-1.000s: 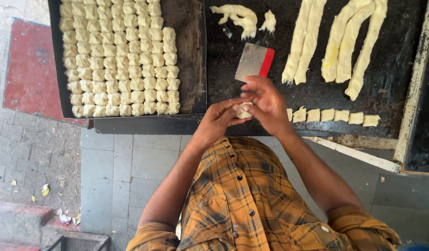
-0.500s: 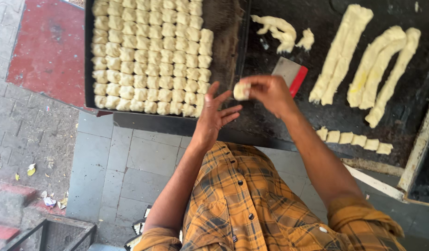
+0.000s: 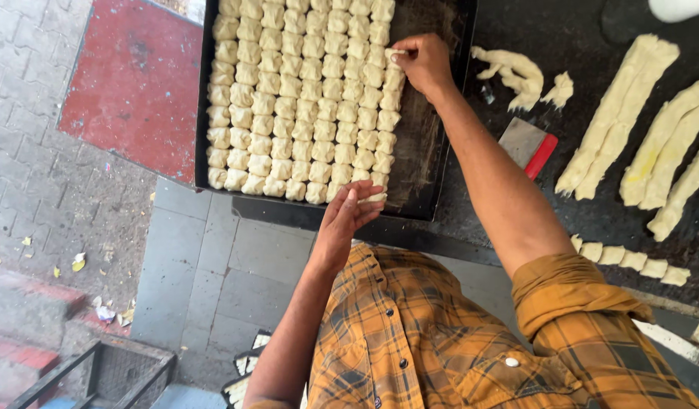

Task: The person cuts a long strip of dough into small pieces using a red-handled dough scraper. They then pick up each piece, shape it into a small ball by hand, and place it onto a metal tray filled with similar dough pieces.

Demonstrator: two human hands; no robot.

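A black baking tray [image 3: 433,151] holds several close rows of small square dough pieces [image 3: 304,98]. My right hand [image 3: 423,62] reaches to the far end of the rightmost row and pinches one dough piece [image 3: 395,54] between its fingertips, setting it against the row. My left hand [image 3: 348,218] hovers at the tray's near edge. Its fingers are spread, and their tips rest on the nearest piece [image 3: 373,198] of that row. Both sleeves are orange plaid.
On the dark worktop to the right lie a flat scraper [image 3: 525,142] with a red handle, dough scraps [image 3: 516,70], long dough strips [image 3: 618,113] and a line of cut pieces [image 3: 630,259]. Paved ground and a red slab [image 3: 129,83] lie on the left.
My right hand carried a dough piece from in front of my chest up to the far end of the tray's last row. My left hand opened and moved to the tray's near edge.
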